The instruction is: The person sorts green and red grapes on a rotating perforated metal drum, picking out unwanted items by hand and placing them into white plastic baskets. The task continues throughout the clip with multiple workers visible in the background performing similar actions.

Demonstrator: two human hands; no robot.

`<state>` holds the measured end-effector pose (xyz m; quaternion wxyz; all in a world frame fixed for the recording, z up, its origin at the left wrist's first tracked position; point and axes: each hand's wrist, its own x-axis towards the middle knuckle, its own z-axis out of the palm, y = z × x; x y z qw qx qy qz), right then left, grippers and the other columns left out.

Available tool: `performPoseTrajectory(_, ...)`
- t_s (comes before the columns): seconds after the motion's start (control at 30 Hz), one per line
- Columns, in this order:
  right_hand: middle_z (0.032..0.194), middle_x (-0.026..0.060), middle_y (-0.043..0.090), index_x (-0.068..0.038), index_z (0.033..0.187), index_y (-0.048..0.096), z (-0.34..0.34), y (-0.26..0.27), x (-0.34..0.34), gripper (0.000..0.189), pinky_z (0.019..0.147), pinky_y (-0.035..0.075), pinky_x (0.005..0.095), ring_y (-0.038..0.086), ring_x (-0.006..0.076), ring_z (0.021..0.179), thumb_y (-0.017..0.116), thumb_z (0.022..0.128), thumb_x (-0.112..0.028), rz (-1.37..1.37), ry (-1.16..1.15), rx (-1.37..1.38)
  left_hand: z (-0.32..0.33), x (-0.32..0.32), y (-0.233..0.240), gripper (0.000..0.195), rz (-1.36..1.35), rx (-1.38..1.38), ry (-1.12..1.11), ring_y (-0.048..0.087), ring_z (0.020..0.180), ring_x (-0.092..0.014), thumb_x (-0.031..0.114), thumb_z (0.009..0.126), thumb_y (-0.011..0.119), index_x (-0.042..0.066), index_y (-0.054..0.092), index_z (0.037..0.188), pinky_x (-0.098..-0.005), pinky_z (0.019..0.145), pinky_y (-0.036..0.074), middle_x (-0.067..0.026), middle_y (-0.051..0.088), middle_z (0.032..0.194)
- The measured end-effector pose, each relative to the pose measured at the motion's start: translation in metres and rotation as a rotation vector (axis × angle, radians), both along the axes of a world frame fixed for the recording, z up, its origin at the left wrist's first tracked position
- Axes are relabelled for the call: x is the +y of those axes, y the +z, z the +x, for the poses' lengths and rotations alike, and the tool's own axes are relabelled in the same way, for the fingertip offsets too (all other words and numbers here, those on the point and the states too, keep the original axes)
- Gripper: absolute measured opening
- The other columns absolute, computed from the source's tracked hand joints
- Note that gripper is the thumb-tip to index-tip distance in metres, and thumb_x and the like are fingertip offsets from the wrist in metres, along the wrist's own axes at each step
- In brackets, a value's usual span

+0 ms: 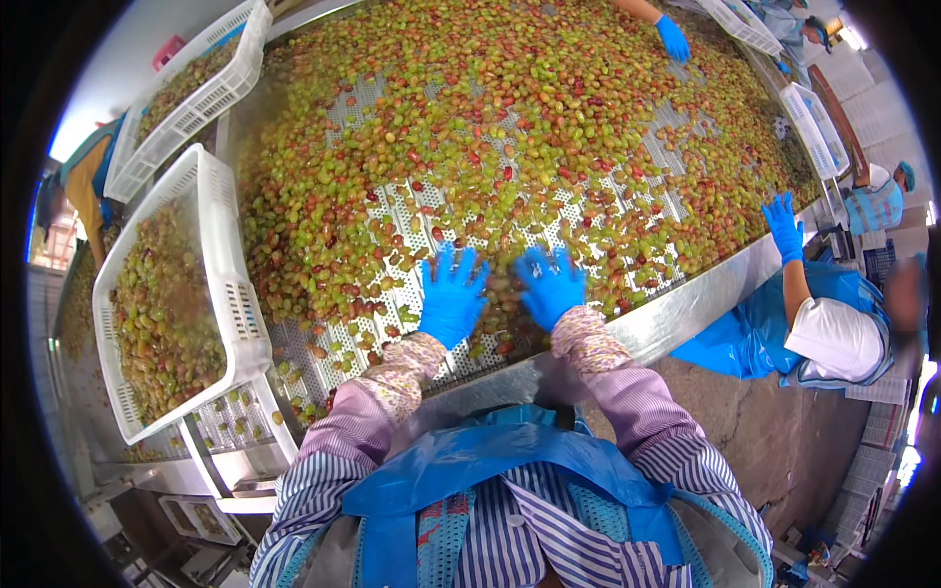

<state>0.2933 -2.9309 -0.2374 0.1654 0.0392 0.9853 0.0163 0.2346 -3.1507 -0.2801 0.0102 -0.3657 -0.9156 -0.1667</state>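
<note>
Loose green and red grapes (470, 140) lie spread over a perforated metal conveyor (412, 213). My left hand (452, 295), in a blue glove, rests palm down over the near part of the conveyor with its fingers apart. Just to its right, my right hand (551, 283), also blue-gloved, has its fingers spread at the edge of a band of grapes; its fingertips are slightly blurred. Nothing is seen gripped in either hand. What lies under the palms is hidden.
White plastic crates of grapes (253, 316) stand at the left. A metal rail (673, 305) borders the conveyor. A co-worker (838, 331) in a blue apron stands at the right, one gloved hand by the rail. Another co-worker's gloved hand (673, 38) reaches in from the far side.
</note>
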Motion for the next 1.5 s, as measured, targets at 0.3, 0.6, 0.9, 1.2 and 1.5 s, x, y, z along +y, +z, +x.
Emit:
performPoseTrajectory(0.3,0.147,0.008,0.053,-0.023,0.14,0.058,0.032,0.01,0.054,0.047,0.111,0.043,0.0481,0.054,0.0337,0.13,0.063,0.094,-0.03,-0.153,-0.107,-0.008,0.055,-0.077,-0.006,0.068,0.083,-0.088,0.232,0.027,0.143,-0.047,0.038,0.088,0.071,0.021,0.046,0.149,-0.0651,0.11,0.025,-0.0169,0.033,0.158)
performPoseTrajectory(0.6,0.117,0.0136,0.069,-0.015,0.115,0.072,-0.118,0.004,-0.011,0.048,0.091,0.054,0.0498,0.065,0.0335,0.109,0.055,0.093,-0.055,-0.021,-0.315,0.033,0.11,-0.042,0.0,0.053,0.344,-0.232,-0.225,0.041,0.134,-0.049,0.02,0.086,0.072,0.021,0.061,0.138,-0.0546,0.108,0.042,-0.0226,0.047,0.147)
performPoseTrajectory(0.9,0.102,0.0086,0.073,-0.018,0.091,0.074,-0.088,-0.024,-0.03,0.021,0.076,0.055,0.0487,0.069,0.0339,0.09,0.062,0.087,-0.035,0.019,-0.105,0.249,0.059,-0.072,0.029,0.045,1.098,-1.284,0.344,0.067,0.108,-0.017,0.031,0.106,0.05,0.007,0.055,0.143,-0.0309,0.102,0.047,-0.0117,0.07,0.119)
performPoseTrajectory(1.2,0.112,0.0115,0.071,-0.015,0.111,0.07,-0.037,-0.016,-0.059,0.026,0.087,0.054,0.046,0.066,0.0352,0.101,0.07,0.086,-0.022,-0.506,0.024,0.635,0.046,-0.064,0.012,0.047,1.243,-1.386,0.309,0.062,0.119,-0.022,0.032,0.109,0.043,0.006,0.048,0.148,-0.0344,0.106,0.046,-0.0134,0.062,0.133)
performPoseTrajectory(1.5,0.114,0.0098,0.069,-0.02,0.11,0.074,-0.13,0.015,-0.071,0.032,0.086,0.058,0.0485,0.068,0.0323,0.101,0.071,0.088,-0.043,0.051,-0.257,0.066,0.083,-0.104,0.006,0.041,1.017,-1.246,0.124,0.059,0.122,-0.02,0.022,0.106,0.048,0.001,0.054,0.141,-0.0357,0.109,0.044,-0.0111,0.062,0.135)
